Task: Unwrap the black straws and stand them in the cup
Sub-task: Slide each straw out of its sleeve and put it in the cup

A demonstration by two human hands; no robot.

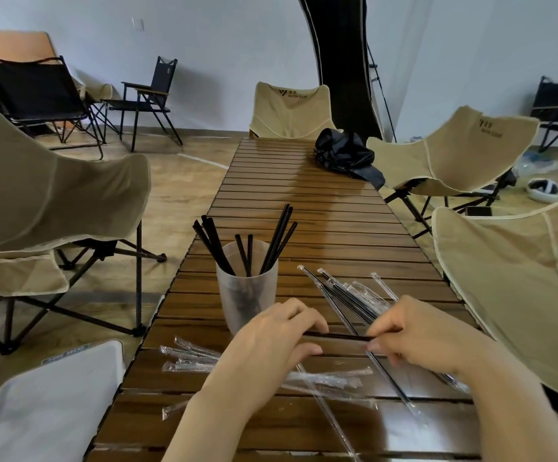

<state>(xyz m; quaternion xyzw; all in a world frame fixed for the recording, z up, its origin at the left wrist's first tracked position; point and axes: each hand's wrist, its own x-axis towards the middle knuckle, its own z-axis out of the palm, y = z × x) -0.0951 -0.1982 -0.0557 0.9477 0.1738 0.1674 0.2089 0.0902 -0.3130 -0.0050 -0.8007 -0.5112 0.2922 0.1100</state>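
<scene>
1. Head view: you hold one black straw [337, 336] level over the worktop [304, 201], just in front of the frosted cup [246, 295].
2. Your left hand [281, 335] has its grip curled round the straw's left end; your right hand [424, 335] pinches the other end.
3. Standing upright, the cup holds unwrapped straws [272, 241] leaning against its rim.
4. Wrapped straws [347, 295] lie piled right of the cup, partly under your right hand; empty wrappers [187, 358] lie scattered near your forearms.
5. At the far end rests a black bag [344, 151]; beige chairs [454, 148] ring the worktop.
</scene>
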